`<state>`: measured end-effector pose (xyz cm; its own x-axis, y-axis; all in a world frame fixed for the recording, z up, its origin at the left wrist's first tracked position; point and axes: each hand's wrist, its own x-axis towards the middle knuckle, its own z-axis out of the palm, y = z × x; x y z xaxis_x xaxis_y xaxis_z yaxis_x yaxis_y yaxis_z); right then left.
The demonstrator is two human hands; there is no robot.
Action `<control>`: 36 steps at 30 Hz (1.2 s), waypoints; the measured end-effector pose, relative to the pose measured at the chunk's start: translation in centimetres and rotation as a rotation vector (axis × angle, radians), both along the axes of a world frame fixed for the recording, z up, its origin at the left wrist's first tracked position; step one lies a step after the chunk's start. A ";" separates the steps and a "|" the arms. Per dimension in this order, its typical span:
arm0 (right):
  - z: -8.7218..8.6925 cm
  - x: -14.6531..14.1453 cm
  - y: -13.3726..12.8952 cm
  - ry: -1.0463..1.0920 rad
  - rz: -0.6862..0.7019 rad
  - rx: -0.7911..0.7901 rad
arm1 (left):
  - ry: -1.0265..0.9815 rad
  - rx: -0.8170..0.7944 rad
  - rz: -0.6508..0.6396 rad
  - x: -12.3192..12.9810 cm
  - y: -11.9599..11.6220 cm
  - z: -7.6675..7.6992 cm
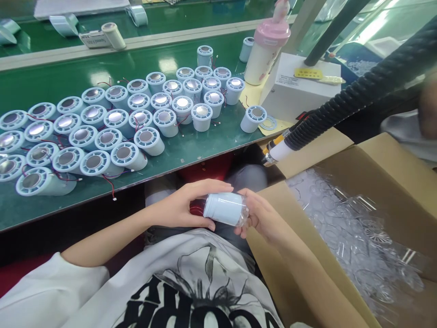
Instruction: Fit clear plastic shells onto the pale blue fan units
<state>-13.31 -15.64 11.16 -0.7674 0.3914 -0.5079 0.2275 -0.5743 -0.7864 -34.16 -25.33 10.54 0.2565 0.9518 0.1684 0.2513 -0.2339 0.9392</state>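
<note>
A light blue cylinder (223, 208) lies on its side between my hands, above my lap, with clear plastic around its right end. My left hand (186, 203) curves around its left end, thumb below and fingers above. My right hand (261, 214) holds the plastic-covered right end between thumb and fingers. Many similar light blue cylinders with round metallic centres stand in rows on the green table (191, 155), several with thin red and black wires. One cylinder (253, 119) stands apart near the table's right end, beside a flat blue ring (268, 122).
An open cardboard box (287, 205) with clear plastic parts (362, 241) is at my right. A black corrugated hose (355, 86) crosses above it. Behind stand a white box (300, 89) and a pink-topped bottle (264, 50). Part of a person shows at the right edge.
</note>
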 end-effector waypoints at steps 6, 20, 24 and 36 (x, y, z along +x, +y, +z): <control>0.1 -0.7 -0.3 -0.065 0.042 -0.159 | -0.023 0.016 -0.011 -0.1 0.1 -0.1; -1.5 0.3 -0.6 0.140 0.003 0.320 | -0.128 -0.210 0.078 0.7 -0.6 1.0; -1.6 1.4 -0.5 0.309 0.015 1.123 | -0.205 -0.341 0.104 0.8 -0.7 1.3; -1.2 1.4 -0.8 0.165 -0.017 0.422 | -0.385 -0.437 -0.023 0.6 -0.4 1.3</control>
<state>-11.90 -16.40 9.96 -0.8164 0.5511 -0.1726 0.0728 -0.1982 -0.9774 -33.57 -25.70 11.86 0.2763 0.9487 -0.1535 -0.1281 0.1946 0.9725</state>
